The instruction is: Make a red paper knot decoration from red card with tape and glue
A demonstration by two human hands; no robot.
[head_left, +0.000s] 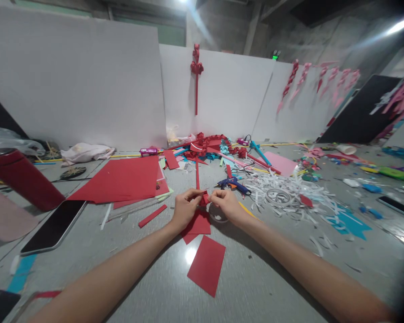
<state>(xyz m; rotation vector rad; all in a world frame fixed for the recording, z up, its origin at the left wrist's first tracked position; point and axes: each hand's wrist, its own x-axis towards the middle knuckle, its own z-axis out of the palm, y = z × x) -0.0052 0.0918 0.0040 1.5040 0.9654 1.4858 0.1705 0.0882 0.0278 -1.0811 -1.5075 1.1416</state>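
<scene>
Between my two hands is a small folded piece of red paper [204, 197], held above the floor. My left hand [187, 204] pinches its left side with thumb and fingers. On the right, my right hand [226, 204] is closed at the paper's other edge. Below them lie stacked red paper pieces [199, 223], and nearer to me a loose red paper rectangle [208, 264]. A roll of tape [218, 214] sits partly hidden by my right hand. Just beyond the hands, a thin red paper stick [197, 172] points away from me.
A blue glue gun [234, 184] lies beyond my right hand, beside white paper shreds [272, 190]. Large red sheets [121, 179], a phone [54, 226] and a red tumbler [27, 179] are on the left. Red paper chains [215, 140] lie by the white partition [222, 89].
</scene>
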